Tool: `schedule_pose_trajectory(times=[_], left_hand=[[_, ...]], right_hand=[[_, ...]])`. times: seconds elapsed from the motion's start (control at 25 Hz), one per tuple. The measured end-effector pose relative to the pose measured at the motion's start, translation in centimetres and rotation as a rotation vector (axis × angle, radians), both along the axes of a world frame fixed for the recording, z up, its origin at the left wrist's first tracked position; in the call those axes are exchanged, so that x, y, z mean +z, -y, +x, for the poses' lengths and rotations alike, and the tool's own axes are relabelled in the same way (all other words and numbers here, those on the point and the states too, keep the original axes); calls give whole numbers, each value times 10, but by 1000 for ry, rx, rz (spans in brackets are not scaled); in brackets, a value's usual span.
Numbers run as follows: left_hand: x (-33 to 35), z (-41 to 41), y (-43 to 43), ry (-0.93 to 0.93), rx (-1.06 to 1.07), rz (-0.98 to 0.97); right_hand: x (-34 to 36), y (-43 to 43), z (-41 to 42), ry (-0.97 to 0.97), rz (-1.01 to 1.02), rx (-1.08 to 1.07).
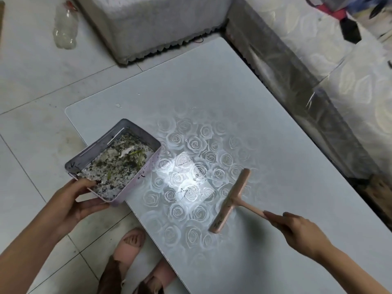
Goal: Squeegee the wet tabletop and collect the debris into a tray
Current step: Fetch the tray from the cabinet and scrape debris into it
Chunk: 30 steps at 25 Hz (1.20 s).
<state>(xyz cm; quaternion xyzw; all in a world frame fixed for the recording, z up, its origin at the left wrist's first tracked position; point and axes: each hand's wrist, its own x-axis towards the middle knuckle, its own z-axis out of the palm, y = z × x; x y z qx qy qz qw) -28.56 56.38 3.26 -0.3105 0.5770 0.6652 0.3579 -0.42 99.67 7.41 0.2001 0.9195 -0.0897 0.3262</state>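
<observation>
Squeegee point(230, 201), pink and T-shaped, lies with its blade on the tabletop point(275, 145) at 5 o'clock from the bright glare. The right hand point(297, 232) is wrapped round its handle. The tabletop is glossy grey-white with a rose print and rounded corners. At 9 o'clock the left hand point(74, 200) grips a pale rectangular tray point(139, 132), tilted and overhanging the table edge, with speckled wet debris point(118, 164) inside. Beyond are pale floor tiles point(31, 81), a clear plastic bottle point(65, 28) at 11 o'clock and pink sandals point(129, 247) at 6.

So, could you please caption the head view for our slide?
Left hand holds a debris-filled tray at the table edge; right hand holds a pink squeegee.
</observation>
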Motion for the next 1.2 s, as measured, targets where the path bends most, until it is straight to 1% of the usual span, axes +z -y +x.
schedule_pose_trajectory(times=[0.12,0.24,0.32,0.4,0.48,0.6,0.68,0.72,0.8,0.84,0.92,0.96,1.0,1.08,1.2], left_hand=[[1,0,6,-3,-1,-9],[1,-1,13,1,-4,-15],[1,-1,15,9,-18,-16],[3,-2,14,18,-27,-11],[5,-5,14,17,-28,-3],[5,-10,14,2,-50,3],[3,-14,16,-13,-56,-1],[2,-16,17,-15,-57,-6],[1,-21,20,-9,-55,0],[1,-23,21,-2,-60,6],[1,-27,23,-2,-62,16],[2,-30,24,-10,-59,22],[1,-32,25,-18,-59,25],[1,-36,26,-21,-52,24],[0,-38,28,-21,-25,22]], right_hand=[[5,30,28,-46,-127,-176],[11,69,61,-178,-325,-341],[11,90,74,-240,-409,-423],[6,107,77,-259,-387,-380],[-4,124,61,-284,-380,-293],[-27,148,-16,-343,-415,-186],[-33,153,-64,-337,-422,-131],[-30,148,-75,-334,-413,-124],[-7,127,-63,-356,-392,-161],[4,112,-43,-315,-385,-188],[25,90,-8,-154,-326,-209],[26,85,-6,-106,-305,-191],[21,86,-14,-101,-315,-161],[3,106,-58,-162,-364,-59],[-19,130,-130,-188,-397,78]])
